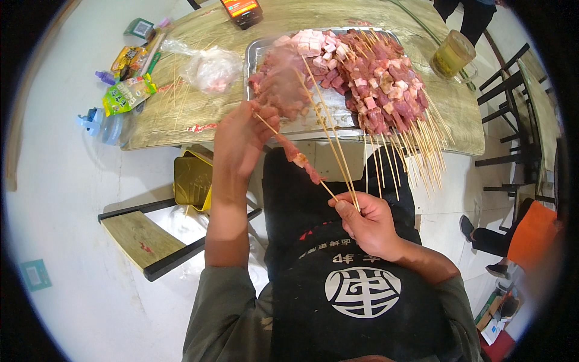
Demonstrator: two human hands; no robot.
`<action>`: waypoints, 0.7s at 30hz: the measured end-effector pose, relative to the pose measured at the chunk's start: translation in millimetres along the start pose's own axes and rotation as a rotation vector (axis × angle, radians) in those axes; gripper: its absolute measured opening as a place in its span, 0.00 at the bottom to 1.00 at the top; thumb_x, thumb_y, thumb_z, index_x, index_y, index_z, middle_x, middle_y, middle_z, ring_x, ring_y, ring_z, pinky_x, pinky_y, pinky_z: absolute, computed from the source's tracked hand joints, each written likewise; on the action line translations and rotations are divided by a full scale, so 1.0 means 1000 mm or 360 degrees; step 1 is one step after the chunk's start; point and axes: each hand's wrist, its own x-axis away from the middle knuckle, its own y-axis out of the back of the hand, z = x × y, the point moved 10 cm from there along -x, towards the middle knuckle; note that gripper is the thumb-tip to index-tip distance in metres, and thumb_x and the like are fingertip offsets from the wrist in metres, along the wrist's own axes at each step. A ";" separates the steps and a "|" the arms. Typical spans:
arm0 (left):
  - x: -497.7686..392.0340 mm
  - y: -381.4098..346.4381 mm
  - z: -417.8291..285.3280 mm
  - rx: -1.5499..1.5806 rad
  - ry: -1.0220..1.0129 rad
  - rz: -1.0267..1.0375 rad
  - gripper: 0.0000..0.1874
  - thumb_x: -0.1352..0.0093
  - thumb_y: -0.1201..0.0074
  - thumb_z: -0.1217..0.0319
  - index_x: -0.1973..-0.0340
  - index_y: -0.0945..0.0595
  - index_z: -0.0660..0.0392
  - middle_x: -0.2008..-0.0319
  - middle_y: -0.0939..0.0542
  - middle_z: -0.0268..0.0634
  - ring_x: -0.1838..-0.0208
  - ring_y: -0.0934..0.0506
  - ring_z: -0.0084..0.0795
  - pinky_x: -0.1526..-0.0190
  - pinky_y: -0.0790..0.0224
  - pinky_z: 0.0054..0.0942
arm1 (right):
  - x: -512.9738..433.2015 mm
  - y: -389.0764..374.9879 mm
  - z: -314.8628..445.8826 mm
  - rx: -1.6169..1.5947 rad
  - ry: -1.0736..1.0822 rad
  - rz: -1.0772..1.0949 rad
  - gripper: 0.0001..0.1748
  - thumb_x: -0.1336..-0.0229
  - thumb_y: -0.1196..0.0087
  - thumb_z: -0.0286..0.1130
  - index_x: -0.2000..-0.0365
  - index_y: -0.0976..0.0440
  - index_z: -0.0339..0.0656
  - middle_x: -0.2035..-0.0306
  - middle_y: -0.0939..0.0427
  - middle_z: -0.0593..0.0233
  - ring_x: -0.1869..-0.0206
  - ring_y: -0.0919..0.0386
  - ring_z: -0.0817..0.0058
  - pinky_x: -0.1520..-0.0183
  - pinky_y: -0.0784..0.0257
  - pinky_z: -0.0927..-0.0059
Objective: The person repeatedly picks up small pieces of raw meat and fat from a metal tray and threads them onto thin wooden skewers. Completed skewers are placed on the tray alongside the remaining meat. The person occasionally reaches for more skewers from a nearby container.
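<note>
My right hand (371, 224) grips the lower end of a bamboo skewer threaded with meat (314, 173) and a pale fat cube (299, 159). Two bare bamboo skewers (332, 135) are held in the same hand, pointing up over the tray. At the loaded skewer's upper end, my left hand (244, 135) pinches a small piece of raw meat (258, 108); its fingers are partly blurred. Beyond the hands lies a metal tray (316, 132) with loose raw meat (282, 86) on the left and white fat cubes (312, 43) at the back. Finished meat skewers (389, 95) are piled on the right.
On the wooden table (181, 131) are a knotted plastic bag (212, 68), loose skewers (176, 86), snack packets (129, 92), a handheld device (242, 11) and a glass mug (452, 54). A yellow bin (194, 178) stands below left, near a stool (144, 242). Other people's legs (470, 18) show at right.
</note>
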 end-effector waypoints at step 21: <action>0.012 -0.064 0.034 -0.0484 0.0248 0.0452 0.15 0.25 0.52 0.63 0.58 0.19 0.64 0.62 0.16 0.46 0.62 0.19 0.33 0.55 0.25 0.31 | 0.005 0.009 0.006 -0.0111 0.0061 -0.0067 0.10 0.30 0.52 0.29 0.56 0.25 0.34 0.81 0.34 0.78 0.82 0.41 0.92 0.80 0.47 0.85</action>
